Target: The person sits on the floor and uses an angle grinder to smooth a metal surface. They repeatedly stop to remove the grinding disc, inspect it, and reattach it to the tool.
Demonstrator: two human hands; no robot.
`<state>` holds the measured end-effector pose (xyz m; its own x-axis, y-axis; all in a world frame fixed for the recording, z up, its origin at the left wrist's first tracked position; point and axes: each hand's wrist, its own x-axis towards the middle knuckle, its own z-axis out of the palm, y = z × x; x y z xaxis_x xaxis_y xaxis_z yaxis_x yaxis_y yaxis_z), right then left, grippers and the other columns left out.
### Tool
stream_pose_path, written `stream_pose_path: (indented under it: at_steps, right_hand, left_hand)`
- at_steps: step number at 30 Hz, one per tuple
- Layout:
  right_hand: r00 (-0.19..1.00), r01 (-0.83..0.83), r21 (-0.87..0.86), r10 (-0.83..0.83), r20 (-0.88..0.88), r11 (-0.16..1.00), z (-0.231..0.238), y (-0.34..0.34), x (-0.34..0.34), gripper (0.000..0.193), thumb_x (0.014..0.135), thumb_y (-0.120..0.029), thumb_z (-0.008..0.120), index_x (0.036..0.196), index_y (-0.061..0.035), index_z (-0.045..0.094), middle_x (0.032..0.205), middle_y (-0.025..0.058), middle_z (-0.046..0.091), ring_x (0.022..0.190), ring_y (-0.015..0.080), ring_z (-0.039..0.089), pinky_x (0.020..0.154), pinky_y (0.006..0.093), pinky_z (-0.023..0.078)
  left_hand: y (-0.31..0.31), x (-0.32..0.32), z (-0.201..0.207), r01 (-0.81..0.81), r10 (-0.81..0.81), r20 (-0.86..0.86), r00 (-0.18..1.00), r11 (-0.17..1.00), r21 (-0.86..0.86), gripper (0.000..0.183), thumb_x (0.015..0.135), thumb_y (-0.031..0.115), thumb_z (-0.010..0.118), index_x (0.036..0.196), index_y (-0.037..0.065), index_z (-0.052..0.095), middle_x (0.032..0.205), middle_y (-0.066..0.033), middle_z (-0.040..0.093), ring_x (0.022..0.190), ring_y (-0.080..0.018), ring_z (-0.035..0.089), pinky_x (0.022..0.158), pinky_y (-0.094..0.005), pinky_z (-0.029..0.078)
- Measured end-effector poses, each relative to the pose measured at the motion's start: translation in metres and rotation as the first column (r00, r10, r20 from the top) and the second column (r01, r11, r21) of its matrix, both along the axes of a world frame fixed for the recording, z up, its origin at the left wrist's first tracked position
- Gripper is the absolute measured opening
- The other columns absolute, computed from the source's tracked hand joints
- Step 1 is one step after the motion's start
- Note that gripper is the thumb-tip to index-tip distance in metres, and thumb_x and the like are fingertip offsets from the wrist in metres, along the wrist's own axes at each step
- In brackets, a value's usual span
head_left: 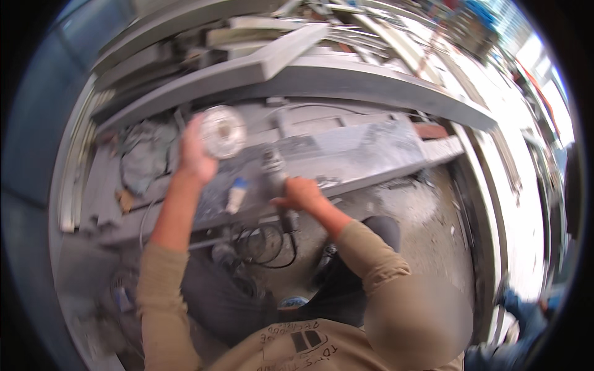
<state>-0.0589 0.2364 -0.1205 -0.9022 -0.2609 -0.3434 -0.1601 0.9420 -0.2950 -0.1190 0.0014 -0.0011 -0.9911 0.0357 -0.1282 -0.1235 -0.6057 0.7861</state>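
Left hand [197, 151] grips a pale round disc [225, 132] by its edge; right hand [301, 194] wraps an angle grinder [274, 170], seemingly steadying it over a metal panel [371, 147].

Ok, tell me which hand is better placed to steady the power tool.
Right, I'd judge: the right hand already grips the power tool, while the left hand holds the round disc off to the left and would probably need to free itself first.
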Motion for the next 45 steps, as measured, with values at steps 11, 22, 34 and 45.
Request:
stream_pose_path:
  at_steps: [11, 22, 34, 45]
  right_hand:
    - [0.871, -0.099, -0.534, -0.186, -0.454, 0.84, 0.082, 0.009, -0.002, 0.094, 0.07, -0.052, 0.085, 0.138, 0.0009, 0.048, 0.121, 0.0199, 0.057, 0.108, 0.0313, 0.062, 0.09, 0.0435, 0.052]
    - [0.911, -0.208, -0.697, -0.122, -0.393, 0.687, 0.084, -0.001, 0.002, 0.109, 0.061, -0.038, 0.091, 0.149, -0.0045, 0.036, 0.142, 0.0248, 0.039, 0.132, 0.0405, 0.044, 0.106, 0.0471, 0.044]
    - [0.979, 0.104, -0.925, -0.203, 0.03, 0.366, 0.09, 0.025, -0.004, 0.079, 0.084, -0.017, 0.073, 0.152, -0.0049, 0.033, 0.136, 0.0186, 0.05, 0.108, 0.0228, 0.059, 0.079, 0.0337, 0.055]
    - [0.853, 0.521, -0.841, 0.129, 0.506, -0.146, 0.078, 0.023, -0.012, 0.057, 0.099, -0.054, 0.05, 0.135, -0.0104, 0.05, 0.133, 0.0092, 0.056, 0.126, 0.0248, 0.053, 0.102, 0.0461, 0.045]
  left_hand:
    - [0.031, 0.014, -0.021, 0.201, -0.216, 0.236, 0.947, 0.976, 0.088, 0.039, 0.103, 0.032, 0.041, 0.122, 0.002, 0.057, 0.117, -0.0122, 0.065, 0.108, -0.025, 0.063, 0.099, -0.0438, 0.049]
    - [0.064, 0.041, -0.02, 0.441, -0.436, 0.24, 0.867, 0.897, 0.036, 0.031, 0.099, 0.032, 0.052, 0.118, 0.009, 0.058, 0.099, -0.0044, 0.063, 0.092, -0.0165, 0.062, 0.084, -0.0363, 0.052]
    - [0.087, 0.051, -0.023, 0.432, -0.445, -0.086, 0.892, 0.892, -0.131, 0.034, 0.094, 0.018, 0.061, 0.119, -0.004, 0.056, 0.102, -0.0106, 0.064, 0.092, -0.0146, 0.06, 0.079, -0.0311, 0.049]
    - [0.068, 0.058, -0.019, 0.058, -0.542, -0.37, 0.755, 0.617, -0.785, 0.061, 0.075, 0.025, 0.08, 0.123, -0.004, 0.056, 0.109, -0.0189, 0.068, 0.104, -0.0298, 0.066, 0.093, -0.0392, 0.051]
